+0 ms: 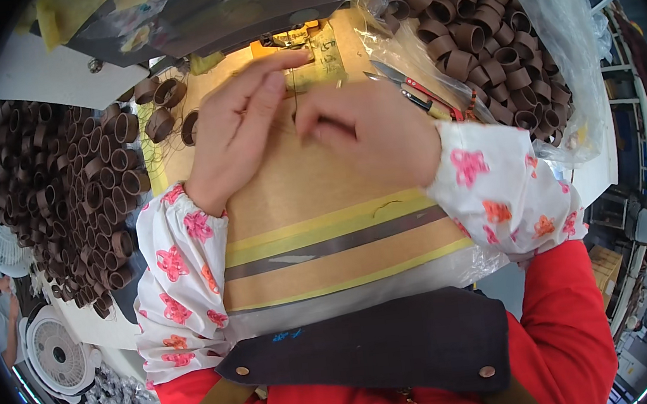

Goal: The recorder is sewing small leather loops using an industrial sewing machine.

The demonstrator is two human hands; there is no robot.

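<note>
My left hand [242,128] is over the tan board [321,175], its fingers stretched out flat toward the small yellow metal fixture [296,35] of the machine. Beside it, my right hand [374,123] is slightly blurred, with its fingers curled together. What they pinch, if anything, is too small or hidden to name. A thin dark line, perhaps thread, runs between the two hands. Several loose brown rings [160,124] with thread ends lie left of my left hand. Past my right hand lie red-handled scissors [434,94] and a small dark-handled tool [416,100].
A large heap of brown rings [64,172] covers the table's left side. More brown rings [479,39] fill a clear plastic bag [577,45] at the far right. The grey machine body [243,15] spans the back. A white fan [57,352] stands at the lower left.
</note>
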